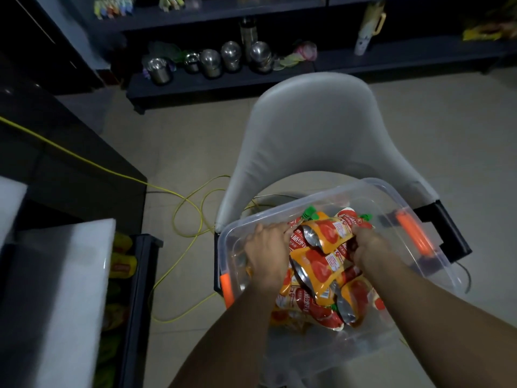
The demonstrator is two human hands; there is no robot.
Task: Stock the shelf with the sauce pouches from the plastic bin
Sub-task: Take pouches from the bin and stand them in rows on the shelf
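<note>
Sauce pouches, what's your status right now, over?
Left hand and right hand both gripping sauce pouches. Pile inside plastic bin on chair. Nothing in the way.

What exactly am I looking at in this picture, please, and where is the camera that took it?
There is no machine here: a person works with two bare hands. The single picture comes from a wide-angle camera worn on the head, looking forward and down, so both forearms reach away from you. A clear plastic bin with orange latches stands on a pale chair. Inside lies a heap of orange and red sauce pouches with green caps. The left hand and right hand close on the heap from either side, fingers curled into it. Beyond, a dark shelf holds metal cups; a yellow cable lies on the floor.
</note>
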